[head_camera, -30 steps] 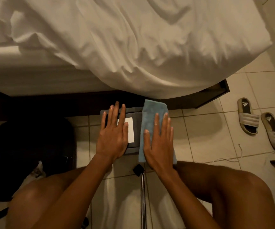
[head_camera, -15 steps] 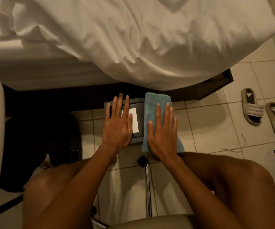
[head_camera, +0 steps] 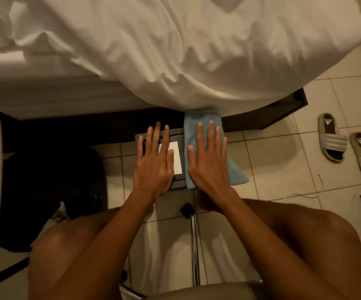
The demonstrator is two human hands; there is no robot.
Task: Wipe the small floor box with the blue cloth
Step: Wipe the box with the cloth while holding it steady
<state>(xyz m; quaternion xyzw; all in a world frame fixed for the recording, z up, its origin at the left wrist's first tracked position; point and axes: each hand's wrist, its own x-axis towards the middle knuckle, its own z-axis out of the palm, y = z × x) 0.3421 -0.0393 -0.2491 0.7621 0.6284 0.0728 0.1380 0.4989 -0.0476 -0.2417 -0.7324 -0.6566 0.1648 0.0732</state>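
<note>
A small dark grey floor box (head_camera: 175,134) with a white label (head_camera: 177,158) stands on the tiles against the bed base. My left hand (head_camera: 153,167) lies flat on its left part, fingers spread, partly over the label. A folded blue cloth (head_camera: 238,174) covers the box's right part and hangs past its right edge. My right hand (head_camera: 209,167) presses flat on the cloth with fingers extended. The cloth's far end touches the hanging white duvet.
A bed with a white duvet (head_camera: 175,50) fills the far side, above a dark bed base (head_camera: 283,113). Two slippers (head_camera: 333,137) lie on the tiles at right beside a thin white cable (head_camera: 305,194). A dark bag (head_camera: 45,180) sits left. A chair leg (head_camera: 194,245) runs between my knees.
My right hand has slid the blue cloth away from me along the box, so its far end now meets the duvet. My left hand has stayed on the box.
</note>
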